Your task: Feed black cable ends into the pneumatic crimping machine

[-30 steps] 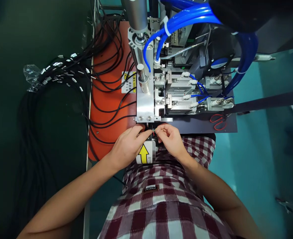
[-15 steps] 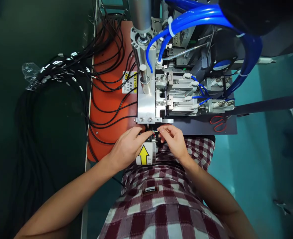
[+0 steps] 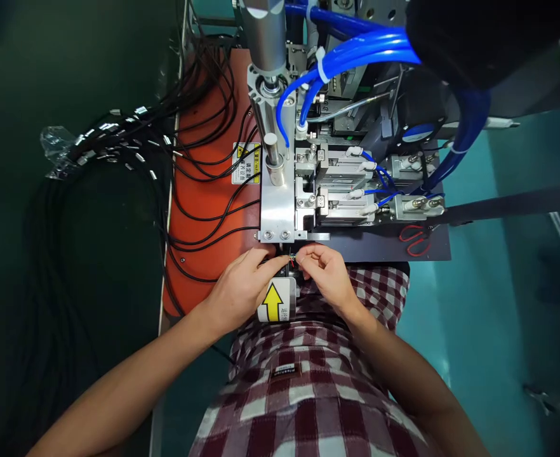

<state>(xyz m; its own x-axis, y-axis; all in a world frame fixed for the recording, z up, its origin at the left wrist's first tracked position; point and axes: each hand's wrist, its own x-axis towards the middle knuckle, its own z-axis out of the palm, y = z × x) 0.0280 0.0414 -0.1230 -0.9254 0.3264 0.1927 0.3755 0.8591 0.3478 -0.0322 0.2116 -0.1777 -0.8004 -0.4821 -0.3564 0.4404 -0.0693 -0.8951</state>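
Note:
My left hand (image 3: 242, 285) pinches the end of a black cable, and my right hand (image 3: 325, 270) pinches the thin coloured wires (image 3: 292, 258) that stick out of that cable end. Both hands meet just below the front edge of a metal press machine (image 3: 280, 203). Under my left fingers sits a white block with a yellow arrow label (image 3: 274, 300). The cable end itself is mostly hidden by my fingers.
Many black cables (image 3: 118, 146) with metal ends trail from the left over an orange mat (image 3: 213, 209). Blue air hoses (image 3: 356, 44) loop above the machine. Red-handled scissors (image 3: 416, 240) lie on the dark base plate at right. My checked shirt fills the bottom.
The view has shifted slightly. My right fingers have closed in a little toward my left fingertips at the wire ends; both hands stay at the same spot.

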